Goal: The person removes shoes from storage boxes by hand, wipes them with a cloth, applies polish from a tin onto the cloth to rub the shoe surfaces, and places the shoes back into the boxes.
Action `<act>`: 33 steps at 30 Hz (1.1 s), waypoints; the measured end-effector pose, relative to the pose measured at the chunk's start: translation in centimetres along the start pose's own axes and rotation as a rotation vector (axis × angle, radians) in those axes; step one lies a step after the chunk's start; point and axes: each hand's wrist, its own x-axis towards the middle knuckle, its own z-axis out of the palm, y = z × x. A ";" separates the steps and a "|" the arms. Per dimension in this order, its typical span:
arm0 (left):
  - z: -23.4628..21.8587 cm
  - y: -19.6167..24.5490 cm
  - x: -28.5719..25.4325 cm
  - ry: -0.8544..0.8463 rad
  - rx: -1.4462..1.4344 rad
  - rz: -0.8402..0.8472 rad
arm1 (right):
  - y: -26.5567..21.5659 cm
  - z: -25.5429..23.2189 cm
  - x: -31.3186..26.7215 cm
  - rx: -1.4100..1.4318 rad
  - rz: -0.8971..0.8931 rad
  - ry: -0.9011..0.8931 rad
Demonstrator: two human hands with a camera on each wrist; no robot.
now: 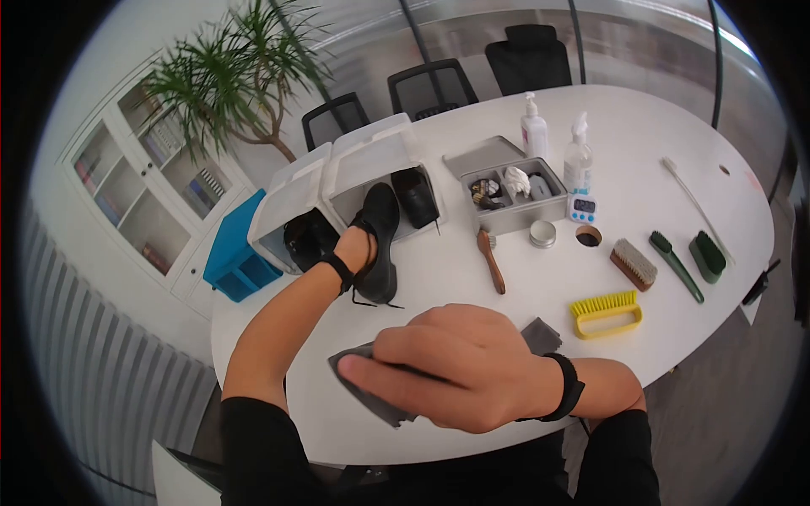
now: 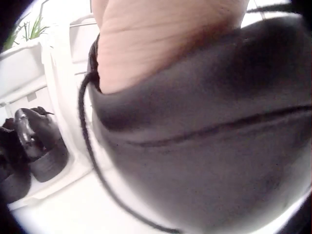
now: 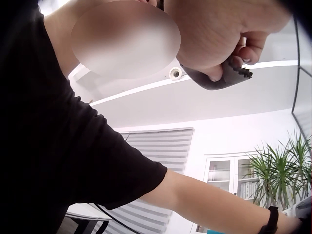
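A black lace-up shoe (image 1: 384,268) stands tilted at the mouth of a white bin, toe toward the back. My left hand (image 1: 353,248) is pushed into its opening, with the fingers hidden inside. Up close in the left wrist view, the wrist disappears into the shoe's collar and a loose lace (image 2: 100,173) hangs down. Over the table's near side, my right hand (image 1: 460,363) pinches a dark grey cloth (image 1: 381,408) between thumb and fingers. The cloth's zigzag-cut edge shows in the right wrist view. Another grey cloth piece (image 1: 541,335) lies just behind that hand.
White shoe bins (image 1: 333,160) hold more black shoes; a blue box (image 1: 240,244) stands left. A metal tin box (image 1: 516,218), pump bottle (image 1: 533,131), spray bottle (image 1: 578,160) and timer (image 1: 582,208) are behind. Several brushes, including a yellow one (image 1: 606,316), lie right.
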 end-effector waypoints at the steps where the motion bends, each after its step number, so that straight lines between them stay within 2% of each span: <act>1: -1.7 -0.4 0.1 -0.082 -0.100 0.060 | -0.1 0.1 0.0 0.012 0.005 0.021; 2: -3.2 -0.5 0.1 -0.167 -0.203 0.120 | -0.3 0.2 -0.1 0.024 0.012 0.039; 3: -4.2 -1.3 -0.5 -0.113 -0.342 0.175 | -0.2 0.1 -0.2 0.021 0.024 0.021; 6: -6.7 -1.8 -1.3 -0.176 -0.741 0.131 | -0.1 0.3 -0.1 0.025 0.035 0.081; 8: -7.2 -2.1 -2.7 -0.058 -0.860 0.224 | -0.1 0.3 -0.3 0.015 0.065 0.091; 10: -8.3 -1.5 -3.9 -0.225 -1.067 0.073 | 0.1 0.6 -0.4 0.017 0.041 0.082; 12: -7.5 -0.3 -5.1 -0.150 -1.119 -0.013 | 0.3 1.2 -0.4 0.011 0.033 0.138; 13: -6.5 0.8 -5.5 0.006 -1.135 -0.033 | 0.3 1.4 -0.4 0.009 0.017 0.185; 14: -5.9 1.2 -6.1 0.001 -1.130 -0.024 | 0.2 1.2 -0.5 0.003 0.022 0.193; 16: -6.7 2.1 -6.2 0.066 -1.165 -0.133 | 0.2 0.7 -0.4 0.007 0.021 0.135; 17: -7.1 1.9 -6.1 -0.006 -1.060 -0.063 | 0.1 0.7 -0.5 0.000 0.025 0.139; 18: -7.6 2.3 -6.5 -0.006 -1.059 -0.055 | 0.1 0.7 -0.4 0.009 0.030 0.133; 20: -8.6 3.9 -8.2 0.245 -0.889 -0.066 | 0.0 0.7 -0.5 0.017 0.036 0.130; 21: -9.1 4.3 -8.8 0.299 -0.849 -0.077 | 0.0 0.8 -0.5 0.013 0.044 0.124; 25: -5.2 4.0 -8.7 0.244 -0.801 -0.129 | 0.1 1.0 -0.5 0.009 0.036 0.130; 27: -4.3 3.7 -8.1 0.219 -0.916 -0.189 | 0.0 1.2 -0.6 0.011 0.039 0.132; 28: -6.0 3.6 -7.8 0.219 -0.918 -0.186 | 0.0 1.2 -0.6 0.012 0.043 0.131; 30: -9.5 3.1 -7.5 0.217 -0.626 -0.142 | 0.1 1.1 -0.6 0.006 0.043 0.135; 33: -8.5 2.0 -6.5 0.247 -0.582 -0.160 | 0.2 0.8 -0.4 0.020 0.038 0.125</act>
